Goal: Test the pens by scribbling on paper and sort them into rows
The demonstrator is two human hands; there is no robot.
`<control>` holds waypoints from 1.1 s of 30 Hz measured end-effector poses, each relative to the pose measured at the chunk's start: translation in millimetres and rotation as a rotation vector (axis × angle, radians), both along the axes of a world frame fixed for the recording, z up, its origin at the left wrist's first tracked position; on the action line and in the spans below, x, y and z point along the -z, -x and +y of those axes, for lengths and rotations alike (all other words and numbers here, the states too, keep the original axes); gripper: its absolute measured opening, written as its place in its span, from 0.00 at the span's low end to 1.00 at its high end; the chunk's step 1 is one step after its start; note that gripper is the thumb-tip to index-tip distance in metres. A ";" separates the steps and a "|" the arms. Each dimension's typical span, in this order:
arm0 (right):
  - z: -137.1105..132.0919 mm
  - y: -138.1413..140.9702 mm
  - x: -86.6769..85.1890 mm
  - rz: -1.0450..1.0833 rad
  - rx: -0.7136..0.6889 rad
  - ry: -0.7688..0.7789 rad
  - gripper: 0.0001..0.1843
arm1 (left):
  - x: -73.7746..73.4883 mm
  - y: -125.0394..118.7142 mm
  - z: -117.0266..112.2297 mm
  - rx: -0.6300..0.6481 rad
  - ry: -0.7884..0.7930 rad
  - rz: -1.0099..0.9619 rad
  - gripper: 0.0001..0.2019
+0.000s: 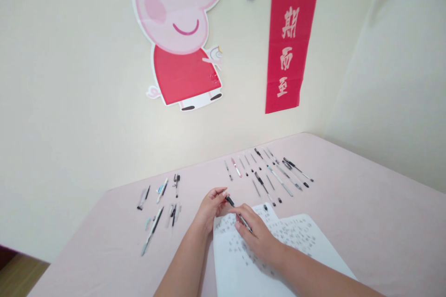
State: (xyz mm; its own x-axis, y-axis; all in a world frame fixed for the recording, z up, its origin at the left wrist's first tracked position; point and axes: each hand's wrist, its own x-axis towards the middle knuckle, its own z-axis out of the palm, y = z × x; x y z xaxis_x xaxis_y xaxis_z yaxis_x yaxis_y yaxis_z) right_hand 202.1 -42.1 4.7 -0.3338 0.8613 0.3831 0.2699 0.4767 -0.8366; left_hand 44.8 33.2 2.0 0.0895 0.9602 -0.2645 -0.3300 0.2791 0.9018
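Note:
Between my two hands is a black pen [230, 201], tilted, its upper end pointing up and to the left. My left hand [212, 208] pinches that upper end with thumb and fingertips. Around the lower barrel my right hand [257, 233] is closed, above the paper. Whether the dark upper part is a cap or a grip, I cannot tell. White sheets of paper [233, 278] covered with handwritten marks lie under my right hand and forearm. On the paper's top edge, just beyond my hands, rests a small black pen cap [265, 207].
Several pens, refills and caps lie in rows at the back right, among them a pink pen [236, 167] and a blue-grey pen [280, 180]. More pens and parts, including a long pen [152, 231], lie to the left. The pink tablecloth [390, 222] meets the wall behind.

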 end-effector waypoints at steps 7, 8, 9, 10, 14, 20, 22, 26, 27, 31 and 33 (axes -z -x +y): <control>-4.0 -2.8 -1.7 0.011 -0.083 0.027 0.21 | 4.4 4.8 4.4 -0.067 0.009 -0.107 0.18; -4.3 -2.5 -0.7 0.013 -0.074 0.027 0.21 | 4.3 5.6 5.2 -0.087 0.005 -0.120 0.18; -4.4 -2.1 0.4 0.014 -0.056 0.025 0.20 | 4.1 6.3 5.8 -0.101 -0.003 -0.129 0.18; -4.2 -1.7 1.6 0.014 -0.036 0.021 0.20 | 4.0 6.8 6.2 -0.108 -0.013 -0.133 0.18; -2.5 -1.3 6.0 0.000 -0.023 0.015 0.20 | 5.9 6.8 6.8 -0.104 -0.057 -0.092 0.19; -3.0 -1.9 2.4 -0.182 0.015 -0.062 0.19 | 17.4 5.2 9.1 -0.054 -0.148 0.108 0.26; -1.6 -2.7 -0.8 -0.264 0.100 -0.060 0.19 | 21.0 4.9 10.2 -0.076 -0.192 0.169 0.27; 5.8 -7.5 -5.3 -0.455 0.272 -0.005 0.20 | 22.5 4.0 10.3 -0.088 -0.246 0.249 0.26; 7.9 -9.2 -5.8 -0.511 0.301 0.006 0.20 | 21.3 3.4 9.6 -0.087 -0.244 0.263 0.26; 13.7 -14.8 -6.5 -0.708 0.364 0.023 0.20 | 12.4 -0.5 5.1 -0.076 -0.234 0.314 0.23; 15.0 -16.1 -6.1 -0.770 0.379 0.021 0.20 | 7.8 -2.4 2.6 -0.065 -0.234 0.336 0.23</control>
